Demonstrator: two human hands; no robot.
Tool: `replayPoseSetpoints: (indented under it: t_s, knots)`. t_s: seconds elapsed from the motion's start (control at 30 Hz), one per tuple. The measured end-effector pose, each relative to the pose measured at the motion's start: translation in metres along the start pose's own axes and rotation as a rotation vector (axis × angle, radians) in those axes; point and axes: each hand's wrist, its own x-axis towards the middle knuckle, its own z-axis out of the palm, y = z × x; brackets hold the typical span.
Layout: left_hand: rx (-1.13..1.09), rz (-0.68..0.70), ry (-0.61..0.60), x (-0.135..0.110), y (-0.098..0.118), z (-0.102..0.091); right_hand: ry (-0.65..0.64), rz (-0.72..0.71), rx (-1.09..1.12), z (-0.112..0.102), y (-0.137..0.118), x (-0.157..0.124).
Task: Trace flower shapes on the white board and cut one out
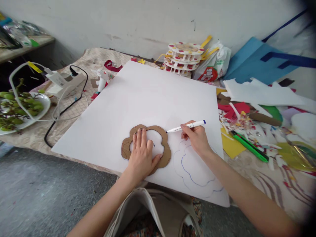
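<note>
A large white sheet of paper lies across the table. On it sits a brown cardboard stencil shaped like a flower ring. My left hand presses flat on the stencil, fingers together and stretched out. My right hand is closed on a white marker with a blue cap, its tip touching the stencil's right outer edge. To the right of the stencil a blue traced flower outline shows on the paper.
A power strip with cables and a glue gun lie at the left, beside a plate of green fruit. A stack of round paper crafts stands at the back. Green markers and coloured paper scraps lie at the right.
</note>
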Motion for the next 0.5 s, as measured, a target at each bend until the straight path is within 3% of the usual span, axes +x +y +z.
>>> replayPoseSetpoints:
  t_s: [0.3, 0.43, 0.5]
  knots:
    - [-0.019, -0.004, 0.001, 0.000, -0.001, -0.001, 0.049, 0.055, 0.050, -0.006, 0.003, -0.022]
    - [-0.015, -0.003, -0.001, 0.001, 0.000, -0.002, 0.157, -0.046, 0.144, -0.006, 0.001, -0.025]
    - [0.001, 0.000, -0.011, 0.001, 0.000, -0.002, 0.134, -0.104, 0.132, -0.004, -0.003, -0.027]
